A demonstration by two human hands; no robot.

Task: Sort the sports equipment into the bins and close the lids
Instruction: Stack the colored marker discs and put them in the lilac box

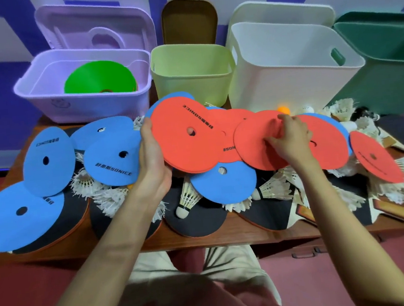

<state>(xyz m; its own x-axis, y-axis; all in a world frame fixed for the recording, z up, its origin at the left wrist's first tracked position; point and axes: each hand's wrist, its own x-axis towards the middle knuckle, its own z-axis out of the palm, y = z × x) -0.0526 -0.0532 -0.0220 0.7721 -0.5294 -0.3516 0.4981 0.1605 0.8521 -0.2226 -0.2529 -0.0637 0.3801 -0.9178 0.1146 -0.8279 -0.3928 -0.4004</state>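
Note:
My left hand grips a stack of red flat discs by its left edge, held above the table. My right hand pinches another red disc lying just to the right of that stack. More red discs and several blue discs are spread across the table over white shuttlecocks and black table tennis paddles. At the back stand a lilac bin holding green discs, a yellow-green bin, a white bin and a dark green bin, all with lids up.
An orange ball and a white ball lie in front of the white bin. The wooden table's front edge runs just beyond my knees. Wooden paddle handles stick out at the right.

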